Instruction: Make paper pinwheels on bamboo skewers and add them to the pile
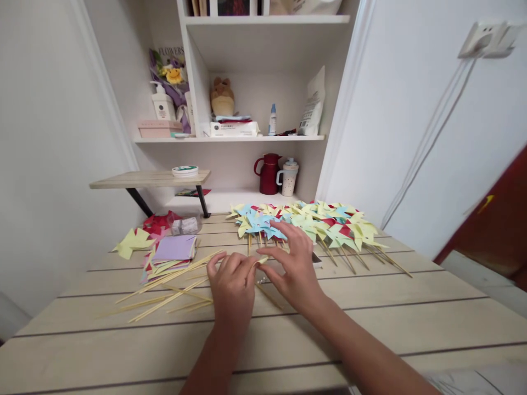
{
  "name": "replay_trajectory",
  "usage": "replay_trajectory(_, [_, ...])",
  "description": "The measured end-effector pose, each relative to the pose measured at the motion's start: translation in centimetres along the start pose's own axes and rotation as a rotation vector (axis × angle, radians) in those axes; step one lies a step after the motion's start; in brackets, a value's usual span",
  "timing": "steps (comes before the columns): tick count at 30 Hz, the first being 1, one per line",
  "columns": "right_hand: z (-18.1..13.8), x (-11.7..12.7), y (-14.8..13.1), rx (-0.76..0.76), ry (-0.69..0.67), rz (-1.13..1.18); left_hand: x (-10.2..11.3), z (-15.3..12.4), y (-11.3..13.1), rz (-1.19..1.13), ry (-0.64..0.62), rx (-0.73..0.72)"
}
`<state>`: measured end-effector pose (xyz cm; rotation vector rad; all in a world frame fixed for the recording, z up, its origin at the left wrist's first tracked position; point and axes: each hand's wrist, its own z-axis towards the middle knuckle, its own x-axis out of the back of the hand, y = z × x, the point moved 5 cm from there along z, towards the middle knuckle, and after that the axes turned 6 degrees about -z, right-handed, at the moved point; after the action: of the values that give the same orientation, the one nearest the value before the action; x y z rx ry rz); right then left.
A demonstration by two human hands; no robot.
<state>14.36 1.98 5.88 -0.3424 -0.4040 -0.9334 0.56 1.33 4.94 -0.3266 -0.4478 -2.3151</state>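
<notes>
My left hand (233, 282) is closed, its thumb and forefinger pinching a small bit of pale yellow paper (262, 260). On the other side, the thumb and forefinger of my right hand (293, 266) close around the same paper, while its other fingers are spread. Most of the paper is hidden by the fingers. Beneath the hands, a thin wooden stick (269, 295) lies on the table near some tiny shiny pieces (262, 280). Several loose sticks (164, 291) lie left of my left hand. Many finished paper pinwheels (340, 237) on sticks are heaped behind my right hand.
Stacked coloured paper squares (175, 248) lie at left beside a yellow paper pinwheel shape (133, 243) and a clear box (185, 225). A small raised shelf (152, 179) stands behind them. A red jug (269, 174) and a lidded cup (289, 178) stand at the back.
</notes>
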Motion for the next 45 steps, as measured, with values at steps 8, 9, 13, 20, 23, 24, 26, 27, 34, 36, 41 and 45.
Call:
replay_trajectory(8, [0.1, -0.5, 1.0, -0.099, -0.062, 0.172, -0.3, -0.3, 0.0, 0.027, -0.054, -0.049])
replay_trajectory(9, [0.2, -0.6, 1.1, -0.133, -0.074, 0.214, -0.3, -0.3, 0.1, 0.017, -0.045, -0.041])
replay_trajectory(13, [0.1, -1.4, 2.2, -0.412, -0.162, 0.487, 0.4, -0.1, -0.4, -0.098, 0.103, 0.11])
replay_trajectory(20, [-1.3, -3.8, 4.0, -1.044, -0.284, 1.18, -1.8, -1.0, -4.6, -0.765, 0.028, 0.887])
replay_trajectory(23, [-1.1, -3.6, 3.7, -1.021, -0.288, 1.246, -3.5, -1.5, -3.8, -1.085, -0.172, 1.074])
replay_trajectory(24, [-1.1, -3.5, 3.6, -1.011, -0.301, 1.249, -3.7, -1.6, -3.5, -1.153, -0.197, 1.107])
replay_trajectory(26, [-1.2, -3.5, 3.3, -1.008, -0.328, 1.229, -3.8, -1.7, -3.0, -1.215, -0.203, 1.14])
replay_trajectory(27, [-1.2, -3.5, 3.2, -1.011, -0.343, 1.213, -3.7, -1.7, -2.9, -1.223, -0.199, 1.147])
replay_trajectory(34, [-1.6, -3.9, 2.7, -0.982, -0.425, 1.126, -3.4, -1.9, -3.3, -1.133, -0.189, 1.13])
replay_trajectory(36, [-1.7, -4.1, 2.7, -0.956, -0.433, 1.091, -3.2, -1.8, -3.6, -1.051, -0.179, 1.075])
replay_trajectory(41, [-2.0, -4.4, 3.0, -0.892, -0.439, 0.988, -3.1, -1.9, -3.9, -0.923, -0.134, 1.017])
replay_trajectory(45, [-1.6, -4.1, 3.0, -0.847, -0.415, 0.973, -3.6, -2.6, -4.1, -0.983, -0.097, 1.196])
